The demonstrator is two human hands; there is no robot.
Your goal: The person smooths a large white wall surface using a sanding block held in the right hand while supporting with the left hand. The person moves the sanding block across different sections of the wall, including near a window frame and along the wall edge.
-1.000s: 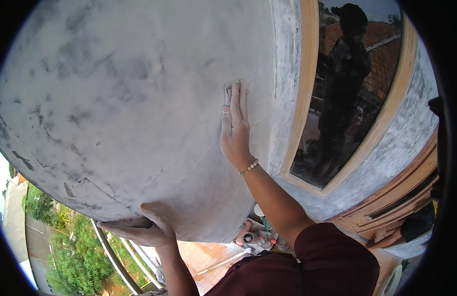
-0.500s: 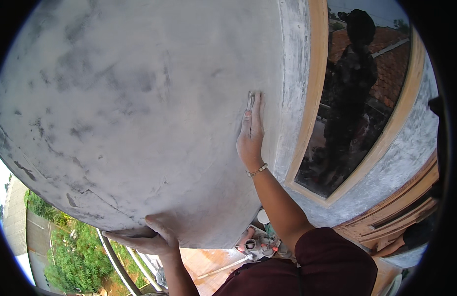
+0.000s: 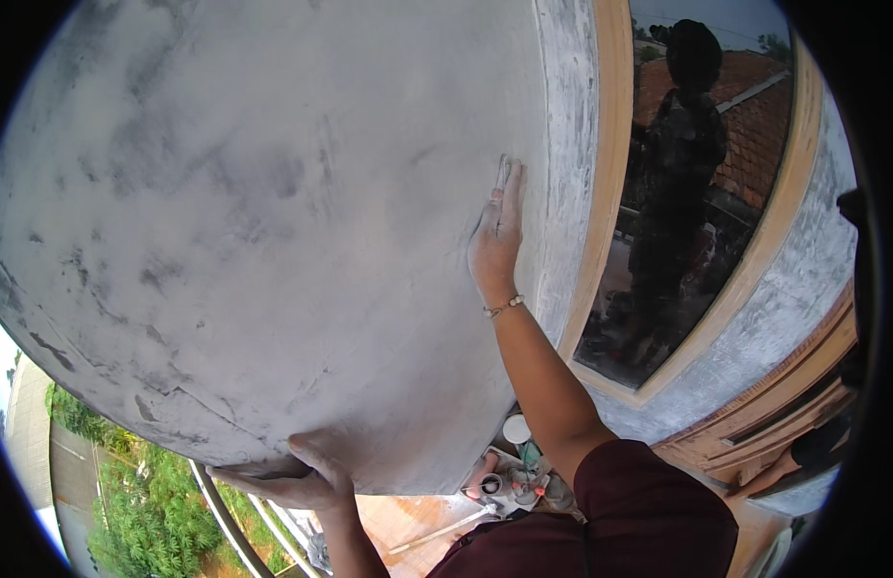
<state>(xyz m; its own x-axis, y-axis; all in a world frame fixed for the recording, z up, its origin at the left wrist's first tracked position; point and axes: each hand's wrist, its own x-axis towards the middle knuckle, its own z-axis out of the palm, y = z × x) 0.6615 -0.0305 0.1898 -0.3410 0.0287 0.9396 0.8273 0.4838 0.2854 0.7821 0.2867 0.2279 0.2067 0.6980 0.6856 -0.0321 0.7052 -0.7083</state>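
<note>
A grey plastered wall (image 3: 273, 231), patchy with darker smears, fills most of the view. My right hand (image 3: 496, 246), dusted pale and wearing a beaded bracelet (image 3: 505, 307), presses against its right part near the window frame. Between thumb and fingers it pinches a thin folded sheet that looks like sandpaper (image 3: 503, 171); the palm hides most of it. At the wall's lower left edge rests my left hand (image 3: 316, 482), also dusty. Its thumb lies on the wall face and its fingers stretch along the edge, spread apart from the thumb.
Right of the wall is a dark window (image 3: 692, 193) in a wooden frame (image 3: 612, 144), reflecting a figure. Below stand a white bucket (image 3: 516, 429), cluttered containers and a pole (image 3: 441, 535). Railings (image 3: 225, 515) border greenery at lower left. Another person's arm (image 3: 764, 472) shows at lower right.
My right hand has slid upward and slightly right along the wall with the sandpaper. My left hand stays at the wall edge; the view has shifted slightly.
</note>
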